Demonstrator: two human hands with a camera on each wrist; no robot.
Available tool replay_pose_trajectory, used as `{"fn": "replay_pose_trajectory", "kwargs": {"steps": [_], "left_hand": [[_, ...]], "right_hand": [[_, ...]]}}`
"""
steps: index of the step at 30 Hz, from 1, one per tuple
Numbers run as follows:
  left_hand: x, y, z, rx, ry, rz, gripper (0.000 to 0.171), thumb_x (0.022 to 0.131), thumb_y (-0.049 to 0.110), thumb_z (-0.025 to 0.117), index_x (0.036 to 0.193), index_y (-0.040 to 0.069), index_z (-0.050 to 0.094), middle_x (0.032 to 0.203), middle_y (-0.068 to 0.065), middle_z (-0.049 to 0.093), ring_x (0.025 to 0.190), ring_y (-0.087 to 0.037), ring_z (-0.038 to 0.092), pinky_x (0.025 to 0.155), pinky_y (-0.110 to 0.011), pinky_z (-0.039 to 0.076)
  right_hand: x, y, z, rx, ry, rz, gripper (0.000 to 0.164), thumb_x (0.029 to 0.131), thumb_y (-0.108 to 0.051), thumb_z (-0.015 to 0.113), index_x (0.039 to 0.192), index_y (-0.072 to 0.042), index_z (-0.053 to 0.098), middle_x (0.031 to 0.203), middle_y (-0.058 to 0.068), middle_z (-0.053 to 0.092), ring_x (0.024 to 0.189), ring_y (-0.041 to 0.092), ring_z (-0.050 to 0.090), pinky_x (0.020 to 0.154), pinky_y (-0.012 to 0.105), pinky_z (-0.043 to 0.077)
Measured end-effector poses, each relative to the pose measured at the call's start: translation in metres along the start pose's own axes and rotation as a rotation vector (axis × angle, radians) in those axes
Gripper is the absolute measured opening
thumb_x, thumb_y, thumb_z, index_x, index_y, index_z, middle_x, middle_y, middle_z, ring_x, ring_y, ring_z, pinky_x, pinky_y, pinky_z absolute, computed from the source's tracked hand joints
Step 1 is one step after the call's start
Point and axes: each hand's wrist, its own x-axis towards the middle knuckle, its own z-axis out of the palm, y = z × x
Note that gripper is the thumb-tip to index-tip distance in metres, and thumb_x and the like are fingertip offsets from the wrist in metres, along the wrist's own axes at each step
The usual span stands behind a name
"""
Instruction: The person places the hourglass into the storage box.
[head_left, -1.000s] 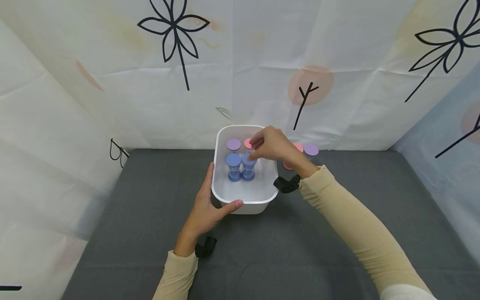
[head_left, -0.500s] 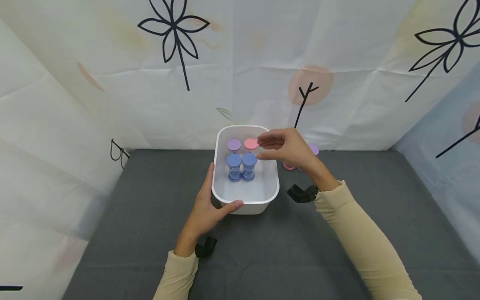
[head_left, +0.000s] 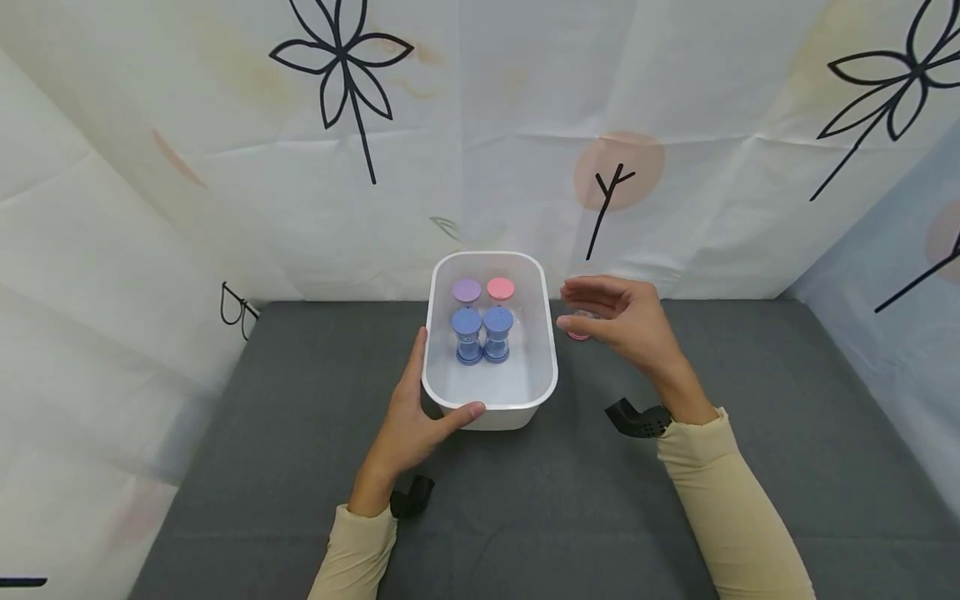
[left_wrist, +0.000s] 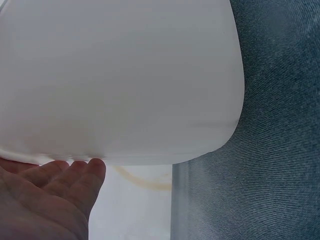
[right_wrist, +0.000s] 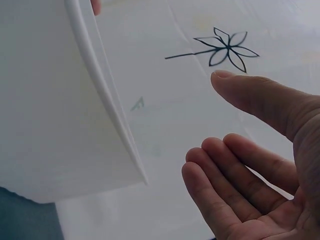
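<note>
A white plastic bin (head_left: 491, 417) stands on the dark cloth. Two blue hourglasses, a left one (head_left: 467, 321) and a right one (head_left: 498, 321), stand upright in it. Behind them are a purple-topped one (head_left: 467, 291) and a pink-topped one (head_left: 500, 289). My left hand (head_left: 408, 429) rests at the bin's near left corner, thumb at the front rim and straight fingers along the side. To the right of the bin my right hand (head_left: 626, 321) hovers, thumb and fingers apart, holding nothing. It mostly hides a pink-based hourglass (head_left: 578, 337) on the table.
A dark grey cloth (head_left: 300, 433) covers the table. White patterned fabric (head_left: 510, 150) hangs right behind the bin and along both sides. The bin's right wall (right_wrist: 65, 110) rises beside my right hand in the right wrist view.
My right hand has moved from above the right blue hourglass out over the bin's rim to the right, now covering the hourglasses there. My left hand and the bin have stayed put.
</note>
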Motion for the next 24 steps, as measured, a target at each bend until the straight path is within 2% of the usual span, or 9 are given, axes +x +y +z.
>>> {"fn": "replay_pose_trajectory", "kwargs": {"steps": [3, 6, 9, 13, 19, 24], "left_hand": [[0.000, 0.001, 0.000, -0.002, 0.002, 0.001, 0.119, 0.080, 0.026, 0.088, 0.165, 0.023, 0.005, 0.168, -0.001, 0.018, 0.152, -0.022, 0.022, 0.118, -0.061, 0.017], [0.000, 0.001, -0.001, 0.000, 0.000, 0.000, 0.119, 0.081, 0.026, 0.088, 0.165, 0.020, 0.005, 0.168, -0.001, 0.018, 0.152, -0.023, 0.022, 0.118, -0.061, 0.017], [-0.001, 0.001, -0.001, 0.004, -0.003, -0.009, 0.118, 0.081, 0.027, 0.088, 0.165, 0.023, 0.004, 0.168, 0.000, 0.016, 0.152, -0.022, 0.020, 0.118, -0.062, 0.017], [-0.001, 0.001, -0.001, 0.011, -0.006, -0.012, 0.118, 0.081, 0.029, 0.087, 0.164, 0.029, 0.003, 0.168, 0.001, 0.015, 0.152, -0.022, 0.020, 0.118, -0.062, 0.017], [-0.001, 0.000, -0.001, 0.017, -0.007, -0.007, 0.118, 0.081, 0.029, 0.087, 0.164, 0.029, 0.003, 0.168, 0.001, 0.014, 0.153, -0.022, 0.019, 0.118, -0.061, 0.017], [-0.001, 0.000, 0.000, 0.008, -0.006, 0.001, 0.118, 0.082, 0.028, 0.087, 0.164, 0.029, 0.003, 0.168, -0.001, 0.015, 0.152, -0.022, 0.020, 0.118, -0.061, 0.017]], "right_hand": [[-0.006, 0.006, -0.008, 0.038, 0.047, -0.027, 0.050, 0.081, 0.005, 0.082, 0.128, 0.009, 0.064, 0.117, 0.010, 0.071, 0.106, 0.017, 0.071, 0.082, 0.030, 0.058], [-0.009, 0.014, -0.016, 0.061, 0.098, -0.063, 0.048, 0.081, 0.007, 0.082, 0.125, 0.010, 0.065, 0.115, 0.012, 0.072, 0.105, 0.018, 0.071, 0.087, 0.025, 0.056], [-0.011, 0.021, -0.023, 0.111, 0.146, -0.093, 0.047, 0.080, 0.011, 0.081, 0.125, 0.013, 0.064, 0.115, 0.014, 0.072, 0.105, 0.019, 0.071, 0.090, 0.026, 0.054], [-0.013, 0.032, -0.030, 0.175, 0.213, -0.109, 0.045, 0.080, 0.013, 0.079, 0.123, 0.012, 0.066, 0.112, 0.013, 0.073, 0.104, 0.021, 0.071, 0.090, 0.027, 0.055], [-0.016, 0.050, -0.039, 0.215, 0.277, -0.112, 0.041, 0.082, 0.015, 0.076, 0.122, 0.006, 0.069, 0.111, 0.011, 0.074, 0.104, 0.018, 0.071, 0.088, 0.026, 0.055], [-0.018, 0.063, -0.045, 0.232, 0.350, -0.100, 0.040, 0.083, 0.013, 0.076, 0.122, 0.007, 0.069, 0.111, 0.011, 0.074, 0.103, 0.018, 0.071, 0.086, 0.025, 0.056]]}}
